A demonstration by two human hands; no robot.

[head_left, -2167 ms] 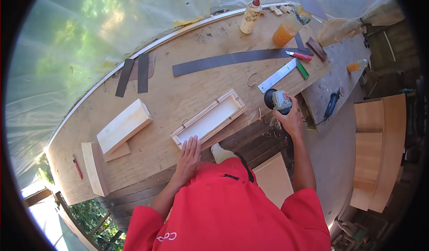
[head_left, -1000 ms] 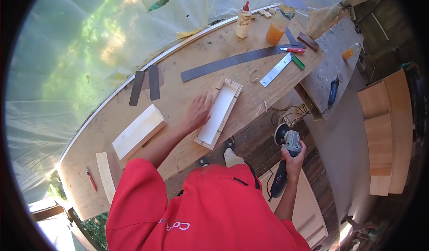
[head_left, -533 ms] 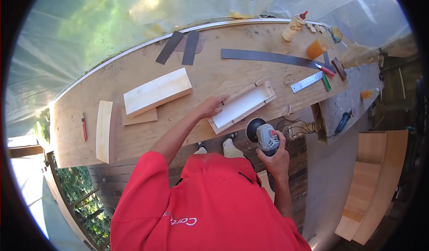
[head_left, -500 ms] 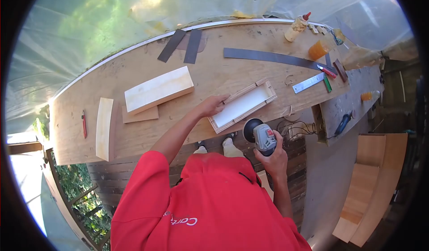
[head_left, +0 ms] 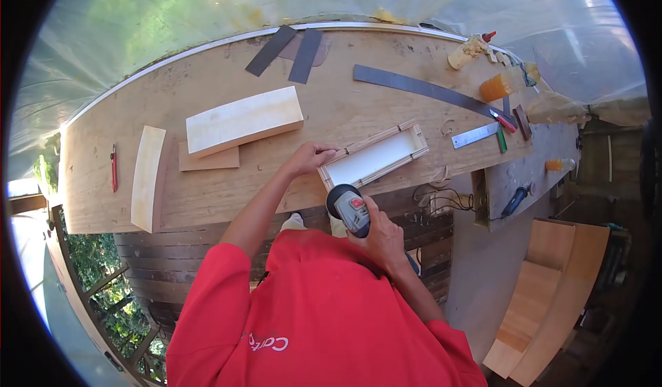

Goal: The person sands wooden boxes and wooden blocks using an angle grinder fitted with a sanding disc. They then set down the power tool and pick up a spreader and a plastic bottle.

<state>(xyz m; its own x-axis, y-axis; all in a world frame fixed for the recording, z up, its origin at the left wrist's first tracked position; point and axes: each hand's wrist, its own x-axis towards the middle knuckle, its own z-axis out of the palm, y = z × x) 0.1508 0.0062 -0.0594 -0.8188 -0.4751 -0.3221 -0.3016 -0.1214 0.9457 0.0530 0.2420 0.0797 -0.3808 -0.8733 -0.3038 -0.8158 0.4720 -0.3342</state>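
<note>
My right hand [head_left: 381, 237] is wrapped round the body of a small grey angle grinder [head_left: 353, 213] with a round black disc. The disc is at the near left corner of a shallow wooden box [head_left: 376, 139], covering that corner; whether it touches cannot be told. The box lies open side up near the bench's front edge, with a white inside and dark marks along its rim. At the box's left end, the fingers of my left hand [head_left: 312, 158] are closed on the frame, with the fingertips partly hidden.
On the wooden bench [head_left: 227, 201] lie a large pale block [head_left: 243, 119], an upright curved piece [head_left: 148, 179], a red-handled tool [head_left: 114, 168], dark strips [head_left: 420, 90], a metal ruler [head_left: 474, 136] and a red knife [head_left: 503, 121]. Bottles [head_left: 469, 51] stand at the back right. Cables [head_left: 452, 199] hang nearby.
My right hand has brought the grinder leftward, from beside the box's near side to its near left corner. My left hand stays at the box's left end. The view has shifted slightly.
</note>
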